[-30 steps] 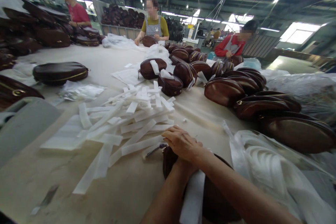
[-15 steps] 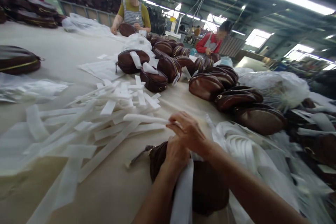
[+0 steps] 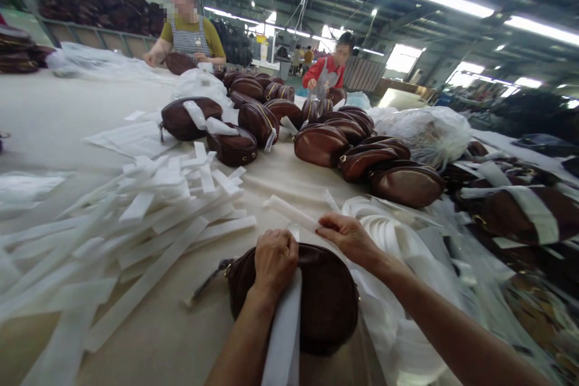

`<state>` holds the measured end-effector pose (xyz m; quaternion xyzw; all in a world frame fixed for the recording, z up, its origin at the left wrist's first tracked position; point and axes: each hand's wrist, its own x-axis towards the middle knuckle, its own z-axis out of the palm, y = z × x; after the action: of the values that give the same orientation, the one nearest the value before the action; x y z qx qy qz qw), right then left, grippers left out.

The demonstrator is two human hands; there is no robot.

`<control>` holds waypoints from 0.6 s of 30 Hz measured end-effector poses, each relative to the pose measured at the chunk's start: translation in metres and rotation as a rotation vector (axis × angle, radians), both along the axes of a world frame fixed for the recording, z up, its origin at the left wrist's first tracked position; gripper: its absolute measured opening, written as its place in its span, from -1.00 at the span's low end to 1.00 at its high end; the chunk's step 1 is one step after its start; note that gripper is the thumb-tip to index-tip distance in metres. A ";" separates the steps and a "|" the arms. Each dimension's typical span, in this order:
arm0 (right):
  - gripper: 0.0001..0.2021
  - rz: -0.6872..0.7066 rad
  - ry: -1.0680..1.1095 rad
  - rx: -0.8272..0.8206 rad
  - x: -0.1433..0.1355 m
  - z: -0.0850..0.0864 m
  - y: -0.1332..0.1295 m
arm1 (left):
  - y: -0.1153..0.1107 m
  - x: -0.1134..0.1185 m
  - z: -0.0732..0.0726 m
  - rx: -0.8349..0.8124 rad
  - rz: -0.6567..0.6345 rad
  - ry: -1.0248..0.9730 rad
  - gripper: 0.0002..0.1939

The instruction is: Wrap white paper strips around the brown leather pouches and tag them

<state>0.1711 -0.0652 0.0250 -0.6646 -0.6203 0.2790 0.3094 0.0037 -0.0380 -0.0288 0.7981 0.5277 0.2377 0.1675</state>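
A dark brown oval leather bag (image 3: 329, 295) lies in front of me, a zipper pull sticking out at its left end. Across it runs a long white strip (image 3: 284, 329). My left hand (image 3: 275, 260) is closed over the strip at the bag's upper edge, its fingertips hidden. To the right, my right hand (image 3: 346, 236) pinches the end of another white strip (image 3: 293, 212), which points away to the left above the table. That hand is apart from the bag.
Loose white strips (image 3: 181, 211) are heaped at left on the table (image 3: 149, 344). Rolled white strip material (image 3: 398, 241) lies at right. Several brown bags (image 3: 321, 145) stand ahead, beside a plastic-wrapped bundle (image 3: 429, 132). Two people (image 3: 192, 36) work across the table.
My right hand has moved right, away from my left hand, carrying a white strip off the heap. The left hand stays on the bag. The view has swung right.
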 end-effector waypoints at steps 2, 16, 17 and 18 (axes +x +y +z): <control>-0.93 0.026 0.004 -0.092 0.002 -0.009 0.012 | -0.003 -0.001 -0.001 0.061 -0.024 -0.006 -0.76; -0.88 0.183 0.324 -0.571 -0.005 -0.034 0.042 | -0.004 -0.001 -0.002 0.204 -0.098 -0.016 -0.81; -0.89 0.186 0.321 -0.590 -0.005 -0.032 0.042 | -0.004 0.000 -0.001 0.152 -0.106 0.032 -0.80; -0.90 0.187 0.312 -0.605 -0.006 -0.030 0.042 | -0.004 0.001 0.000 0.111 -0.111 0.076 -0.79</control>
<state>0.1654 -0.0234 -0.0053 -0.6160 -0.5129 0.5753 0.1629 0.0043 -0.0423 -0.0286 0.8427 0.4747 0.2263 0.1158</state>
